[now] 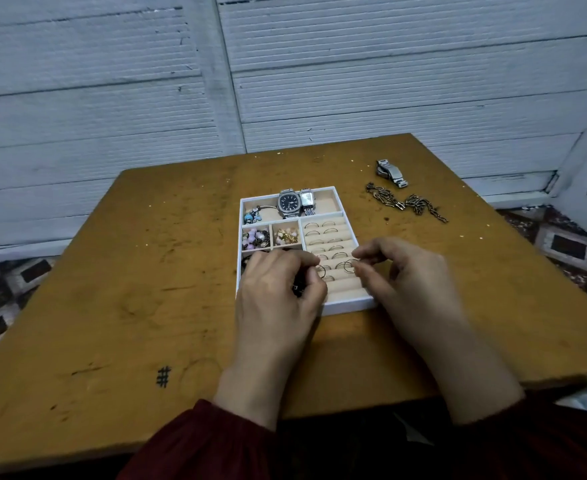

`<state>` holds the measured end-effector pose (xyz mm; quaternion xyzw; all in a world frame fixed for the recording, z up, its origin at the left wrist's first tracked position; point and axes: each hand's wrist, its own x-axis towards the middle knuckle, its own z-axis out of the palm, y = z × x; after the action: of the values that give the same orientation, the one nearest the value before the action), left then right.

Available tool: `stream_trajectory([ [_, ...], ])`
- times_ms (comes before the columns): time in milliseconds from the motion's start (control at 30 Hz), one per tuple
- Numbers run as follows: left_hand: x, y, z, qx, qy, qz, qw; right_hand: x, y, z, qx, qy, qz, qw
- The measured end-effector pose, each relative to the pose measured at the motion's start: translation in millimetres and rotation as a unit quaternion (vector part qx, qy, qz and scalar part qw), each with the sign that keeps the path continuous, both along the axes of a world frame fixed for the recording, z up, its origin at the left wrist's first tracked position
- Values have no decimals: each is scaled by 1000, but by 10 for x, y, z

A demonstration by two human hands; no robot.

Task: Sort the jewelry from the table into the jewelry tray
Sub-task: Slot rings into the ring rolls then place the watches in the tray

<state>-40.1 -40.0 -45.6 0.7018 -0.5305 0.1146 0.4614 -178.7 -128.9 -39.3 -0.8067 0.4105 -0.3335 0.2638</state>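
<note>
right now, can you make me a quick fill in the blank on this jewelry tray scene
1. The right hand pinches a thin ___ above the tray.
2. On the table, the chain lies to the tray's ___.
3. Counting the dark-faced watch, the tray holds ___ watches.
Missing: ring; right; two.

Scuffed ochre wooden tabletop (146,271) beneath the fingers (375,249). Beyond them, white ribbed wall panels (354,64). Patterned floor tiles (562,244) out to either side; light dim, bluish.
</note>
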Motion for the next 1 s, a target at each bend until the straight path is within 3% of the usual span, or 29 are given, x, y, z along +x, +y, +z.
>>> stream_trajectory([
  [167, 8, 3, -5, 4, -3, -6, 1000, 28, 9, 42, -39, 77, 12, 996],
  [433, 13, 17, 2, -3, 3, -9, 1000, 14, 1, 88, -65, 118, 25, 991],
  [1000, 10, 14, 9, -1, 7, -14, 1000, 27, -10, 103, -57, 106, 52, 991],
])
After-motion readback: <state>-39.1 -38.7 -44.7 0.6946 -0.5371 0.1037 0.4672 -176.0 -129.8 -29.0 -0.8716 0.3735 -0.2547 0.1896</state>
